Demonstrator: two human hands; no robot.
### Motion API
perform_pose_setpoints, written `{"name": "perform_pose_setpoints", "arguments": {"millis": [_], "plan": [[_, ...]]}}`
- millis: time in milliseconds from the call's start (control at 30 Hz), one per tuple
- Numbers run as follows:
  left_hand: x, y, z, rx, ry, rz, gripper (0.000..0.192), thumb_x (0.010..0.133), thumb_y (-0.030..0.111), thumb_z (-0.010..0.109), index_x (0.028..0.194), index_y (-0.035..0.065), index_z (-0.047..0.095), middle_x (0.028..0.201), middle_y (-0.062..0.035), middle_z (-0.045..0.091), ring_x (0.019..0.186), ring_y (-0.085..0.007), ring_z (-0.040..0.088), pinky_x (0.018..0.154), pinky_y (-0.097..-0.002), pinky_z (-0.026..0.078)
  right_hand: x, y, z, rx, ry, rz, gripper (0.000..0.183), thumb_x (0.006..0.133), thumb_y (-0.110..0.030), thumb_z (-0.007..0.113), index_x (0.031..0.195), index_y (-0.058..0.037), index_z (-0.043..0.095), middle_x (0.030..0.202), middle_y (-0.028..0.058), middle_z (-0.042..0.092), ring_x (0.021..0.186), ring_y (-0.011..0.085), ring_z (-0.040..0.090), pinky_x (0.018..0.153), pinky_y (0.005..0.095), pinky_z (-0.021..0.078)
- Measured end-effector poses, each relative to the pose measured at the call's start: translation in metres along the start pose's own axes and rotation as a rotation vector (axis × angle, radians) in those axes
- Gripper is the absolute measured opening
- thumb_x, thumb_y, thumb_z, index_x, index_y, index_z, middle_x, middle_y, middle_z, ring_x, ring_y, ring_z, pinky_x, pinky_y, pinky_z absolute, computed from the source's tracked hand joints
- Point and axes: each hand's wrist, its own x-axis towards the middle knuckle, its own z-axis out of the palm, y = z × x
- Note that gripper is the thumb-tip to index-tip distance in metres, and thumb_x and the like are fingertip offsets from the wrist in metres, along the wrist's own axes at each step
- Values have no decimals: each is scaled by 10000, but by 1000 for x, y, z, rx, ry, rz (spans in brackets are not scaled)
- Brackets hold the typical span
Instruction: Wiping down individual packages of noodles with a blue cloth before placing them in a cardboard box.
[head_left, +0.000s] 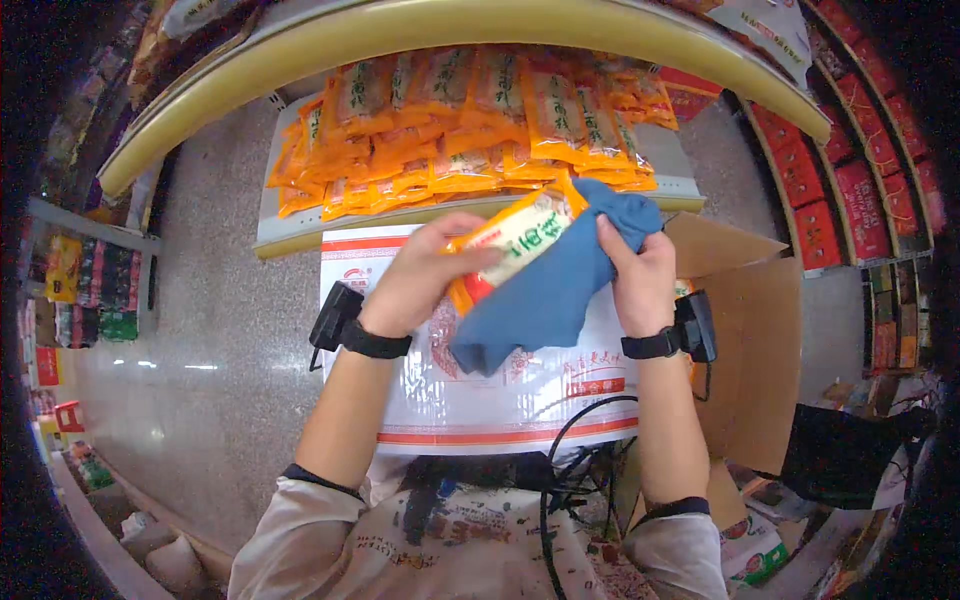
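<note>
My left hand grips the lower left end of an orange-and-clear plastic food packet, its thumb across the front. A blue cloth is bunched in my right hand; it lies against the packet's upper right end and hangs down over its lower edge. Both are held above a white cardboard box with red stripes and print. Beyond the box, similar orange packets lie piled in overlapping rows on a shelf. Black straps with small devices are on both my wrists.
An open brown cardboard box stands at the right, with packets partly visible inside. A yellow shelf edge curves above the pile. Red packages fill shelving at the right. A black cable loops near my body.
</note>
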Motion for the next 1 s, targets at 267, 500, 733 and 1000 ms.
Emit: {"name": "perform_pose_setpoints", "arguments": {"millis": [267, 500, 733, 1000], "plan": [[-6, 5, 13, -538, 205, 278, 406, 932, 151, 582, 1298, 33, 453, 1238, -89, 593, 1142, -214, 578, 939, -362, 501, -4, -1, 3, -123, 5, 2, 222, 871, -183, 696, 926, 32, 685, 868, 38, 699, 762, 82, 611, 690, 260, 489], [-12, -4, 48, -646, 137, 368, 328, 936, 67, 562, 1254, 13, 505, 1217, -94, 599, 1119, -195, 583, 977, -357, 456, -19, 4, 16, -32, -228, 82, 220, 850, -151, 709, 990, 12, 658, 888, 33, 692, 766, 94, 631, 707, 265, 510], [-14, -10, 44, -316, 153, 220, 353, 855, 34, 674, 1191, 18, 570, 1139, -42, 633, 1015, -125, 601, 868, -266, 480, -17, 4, 19, 0, -208, 119, 208, 845, -154, 719, 974, -2, 663, 907, 37, 690, 800, 98, 633, 728, 253, 505], [-15, -8, 40, -109, 116, 158, 358, 825, 17, 702, 1166, 9, 593, 1120, -33, 644, 994, -108, 601, 849, -248, 482, -14, 3, 16, 118, -203, 94, 240, 881, -108, 665, 1095, -3, 638, 1034, 44, 675, 900, 102, 621, 801, 254, 491]]}}
